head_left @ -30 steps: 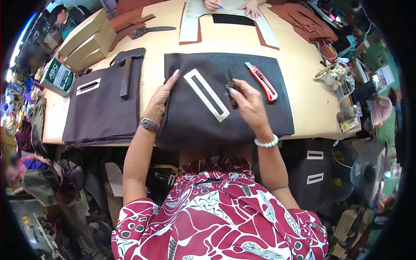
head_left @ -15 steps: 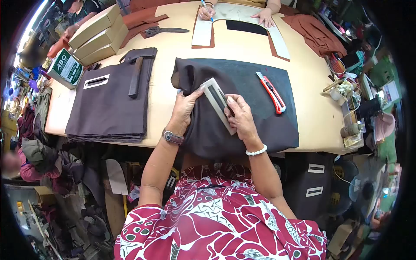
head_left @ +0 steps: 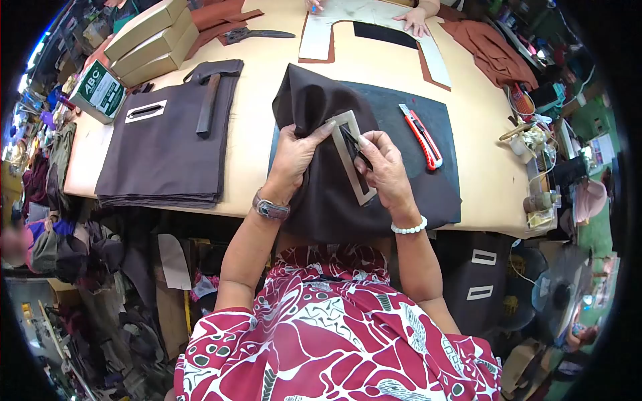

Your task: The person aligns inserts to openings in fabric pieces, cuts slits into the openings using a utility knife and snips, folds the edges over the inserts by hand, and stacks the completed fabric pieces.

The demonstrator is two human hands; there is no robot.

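Observation:
Dark brown fabric (head_left: 334, 194) lies bunched and partly lifted over a dark cutting mat (head_left: 394, 100). On it is a pale rectangular frame (head_left: 352, 166) with a slot. My left hand (head_left: 293, 160) pinches the fabric beside the frame's upper left corner, thumb on the frame. My right hand (head_left: 386, 168) is closed around a small dark tool (head_left: 360, 157), mostly hidden by the fingers, with its tip at the slot. A red and white box cutter (head_left: 422, 137) rests on the mat to the right.
A stack of brown panels (head_left: 160, 160) with a hammer-like tool (head_left: 209, 107) lies left. Behind it are cardboard boxes (head_left: 150, 40), a can (head_left: 100, 93) and large scissors (head_left: 257, 33). Across the table, a co-worker's hand (head_left: 416, 21) rests on a pale template (head_left: 435, 63).
The fabric's upper left part has been raised and folded. Both hands have come together at the frame, which has tilted steeper. The tool's tip has moved into the slot area.

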